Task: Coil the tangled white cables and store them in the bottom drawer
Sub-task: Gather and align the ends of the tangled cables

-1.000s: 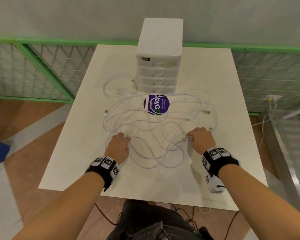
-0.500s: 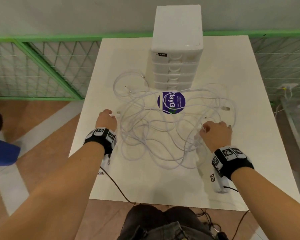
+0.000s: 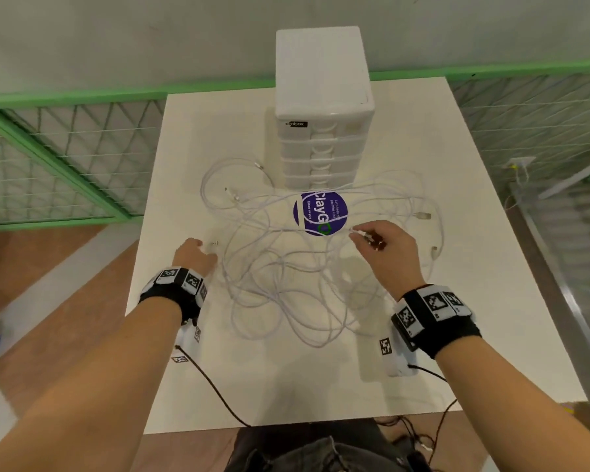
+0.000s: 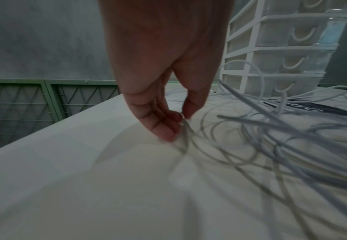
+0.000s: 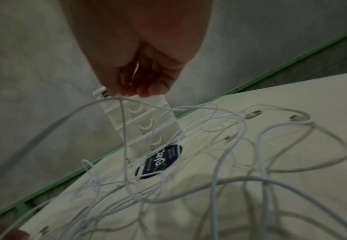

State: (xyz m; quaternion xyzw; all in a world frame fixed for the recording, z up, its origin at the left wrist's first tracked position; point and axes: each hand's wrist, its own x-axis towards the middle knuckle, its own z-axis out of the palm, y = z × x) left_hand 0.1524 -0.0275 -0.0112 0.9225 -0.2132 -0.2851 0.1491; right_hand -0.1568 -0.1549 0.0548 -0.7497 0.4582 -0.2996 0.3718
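Observation:
A tangle of white cables (image 3: 286, 277) lies spread over the white table (image 3: 286, 386) in front of a white drawer tower (image 3: 321, 107). My right hand (image 3: 372, 238) is lifted above the tangle's right side and pinches a cable end, with strands hanging from it (image 5: 123, 123). At the tangle's left edge my left hand (image 3: 201, 253) is down on the table, its fingertips (image 4: 168, 133) pinching cable strands. The tower's drawers (image 4: 281, 84) all look closed.
A round purple sticker (image 3: 321, 212) sits on the table under the cables, just in front of the tower. Green-framed mesh fencing (image 3: 65, 158) runs along the left and back. Dark wires (image 3: 212, 386) trail from my wrist cameras off the table's near edge.
My right hand has risen and moved toward the sticker, lifting a cable end. My left hand has shifted left and forward to the tangle's edge.

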